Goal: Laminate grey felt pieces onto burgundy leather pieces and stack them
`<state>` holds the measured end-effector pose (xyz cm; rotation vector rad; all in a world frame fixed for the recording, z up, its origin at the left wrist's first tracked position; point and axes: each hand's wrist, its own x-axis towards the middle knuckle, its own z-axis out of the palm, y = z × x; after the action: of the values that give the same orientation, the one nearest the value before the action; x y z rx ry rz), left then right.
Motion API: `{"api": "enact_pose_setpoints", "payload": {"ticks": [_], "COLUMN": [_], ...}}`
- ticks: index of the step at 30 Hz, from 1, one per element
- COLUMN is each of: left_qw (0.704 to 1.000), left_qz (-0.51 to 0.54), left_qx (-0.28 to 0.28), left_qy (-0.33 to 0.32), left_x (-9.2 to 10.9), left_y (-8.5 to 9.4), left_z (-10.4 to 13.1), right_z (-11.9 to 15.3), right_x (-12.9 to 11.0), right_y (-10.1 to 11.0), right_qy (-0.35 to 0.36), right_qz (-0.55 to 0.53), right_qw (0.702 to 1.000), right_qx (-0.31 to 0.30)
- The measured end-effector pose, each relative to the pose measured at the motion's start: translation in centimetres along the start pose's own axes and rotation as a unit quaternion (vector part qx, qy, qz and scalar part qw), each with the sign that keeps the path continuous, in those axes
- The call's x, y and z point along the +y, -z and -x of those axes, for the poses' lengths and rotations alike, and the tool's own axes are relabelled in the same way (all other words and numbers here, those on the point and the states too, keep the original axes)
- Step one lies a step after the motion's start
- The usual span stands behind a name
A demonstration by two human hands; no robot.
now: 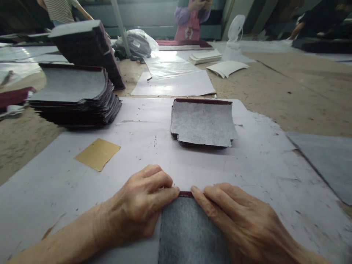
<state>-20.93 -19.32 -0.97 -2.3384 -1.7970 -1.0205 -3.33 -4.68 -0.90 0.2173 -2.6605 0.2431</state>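
Grey piece [189, 234] near centre, dark red edge [186, 194] far side. My left hand [137, 201] and right hand [242, 220] press that edge's ends, presumably holding it straight; whether either pinches it, cannot tell. Small stack [203, 123] beyond, leaving working room.

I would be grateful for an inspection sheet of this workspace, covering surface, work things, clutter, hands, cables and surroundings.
Surface: white sheet on a brown tabletop; dark specks and marks on the sheet.
Work things: grey piece with a dark red edge, under both hands; low stack beyond it; taller stack further left.
Clutter: yellowish square beyond the left forearm; plastic bag farther back.
Hands: left hand and right hand both touch the red edge.
Cables: nothing seen.
Surroundings: person in pink apron across the table.
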Motion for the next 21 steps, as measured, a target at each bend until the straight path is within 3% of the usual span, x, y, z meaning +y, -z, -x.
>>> {"api": "enact_pose_setpoints", "payload": {"ticks": [9,14,18,21], "left_qw": [0.995,0.995,0.998,0.989], "left_qz": [-0.082,-0.091,0.013,0.065], "left_qx": [-0.022,-0.017,0.033,0.06], "left_qy": [-0.05,-0.044,0.057,0.115], "left_x": [0.3,0.1,0.2,1.4], "left_y": [-0.5,-0.4,0.8,1.3], "left_z": [0.0,-0.1,-0.2,0.4], "right_z": [-1.7,-2.3,-1.8,-1.6], "right_x": [-0.8,-1.5,-1.2,-0.7], "right_y": [0.8,-0.1,-0.9,-1.3], "right_qy": [0.018,0.017,0.021,0.044], "right_qz": [0.072,-0.031,-0.059,-0.083], "right_qw": [0.996,0.998,0.997,0.995], "right_qx": [-0.051,-0.042,-0.036,-0.012]}}
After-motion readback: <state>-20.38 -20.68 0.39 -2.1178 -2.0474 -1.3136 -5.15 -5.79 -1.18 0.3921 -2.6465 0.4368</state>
